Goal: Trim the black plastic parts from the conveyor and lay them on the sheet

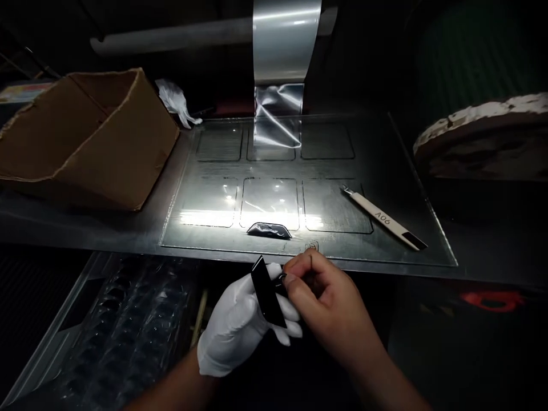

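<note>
My left hand (240, 325), in a white glove, is closed around a thin black glossy panel (266, 294) held on edge below the table's front edge. My bare right hand (327, 302) pinches at the panel's upper right side with thumb and forefinger. Just above them, a small dark curved piece (269, 230) lies on a clear template sheet (402, 171) marked with rounded rectangles. A strip of shiny film (282, 57) hangs down from a roll onto the sheet's far side.
An open cardboard box (85, 137) sits at the left. A white craft knife marked A06 (383, 218) lies on the sheet's right part. A crumpled white glove (175, 100) lies behind the box. A plastic tray (120, 325) sits low left; a worn disc (483, 134) far right.
</note>
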`<state>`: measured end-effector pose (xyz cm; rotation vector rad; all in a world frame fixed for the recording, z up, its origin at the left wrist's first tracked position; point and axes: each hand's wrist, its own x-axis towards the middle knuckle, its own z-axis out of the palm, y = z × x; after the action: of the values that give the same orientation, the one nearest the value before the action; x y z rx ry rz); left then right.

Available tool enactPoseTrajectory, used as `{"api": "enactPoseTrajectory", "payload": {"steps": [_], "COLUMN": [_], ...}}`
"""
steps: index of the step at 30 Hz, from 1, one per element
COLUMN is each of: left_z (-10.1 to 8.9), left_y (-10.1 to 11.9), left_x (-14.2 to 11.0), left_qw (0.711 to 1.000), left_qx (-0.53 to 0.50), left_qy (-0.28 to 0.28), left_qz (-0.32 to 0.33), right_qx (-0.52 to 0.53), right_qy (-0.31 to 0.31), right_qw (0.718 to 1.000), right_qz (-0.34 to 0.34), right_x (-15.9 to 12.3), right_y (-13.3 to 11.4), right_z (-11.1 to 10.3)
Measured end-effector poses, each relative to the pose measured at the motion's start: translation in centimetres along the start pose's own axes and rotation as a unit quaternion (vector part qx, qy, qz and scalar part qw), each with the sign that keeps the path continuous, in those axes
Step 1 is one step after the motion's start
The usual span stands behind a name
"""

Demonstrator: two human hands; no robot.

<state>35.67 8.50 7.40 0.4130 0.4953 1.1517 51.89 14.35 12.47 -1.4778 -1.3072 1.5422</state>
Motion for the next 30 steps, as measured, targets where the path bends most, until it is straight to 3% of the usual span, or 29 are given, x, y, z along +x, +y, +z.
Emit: {"api": "enactPoseTrajectory", "payload": {"steps": [13, 23, 30], "left_z": [1.5, 2.7, 2.2], "left_y": [-0.7, -1.1, -0.4], "left_x": [-0.1, -0.3, -1.5], "left_qw": [0.996, 0.993, 0.994], "left_qx": [-0.075, -0.078, -0.033], "left_qy": [-0.048, -0.085, -0.035], "left_qz": [-0.011, 0.012, -0.097], "right_qx": [0.029, 0.101, 0.174], "right_qy": [0.017, -0.078, -0.106], "right_qw": [0.999, 0.992, 0.979], "right_qz": [-0.039, -0.004, 0.02], "right_x": [-2.0, -2.5, -3.4], "right_y": [-0.6, -0.6, -0.4], "right_z": [-0.6, -1.7, -2.2]}}
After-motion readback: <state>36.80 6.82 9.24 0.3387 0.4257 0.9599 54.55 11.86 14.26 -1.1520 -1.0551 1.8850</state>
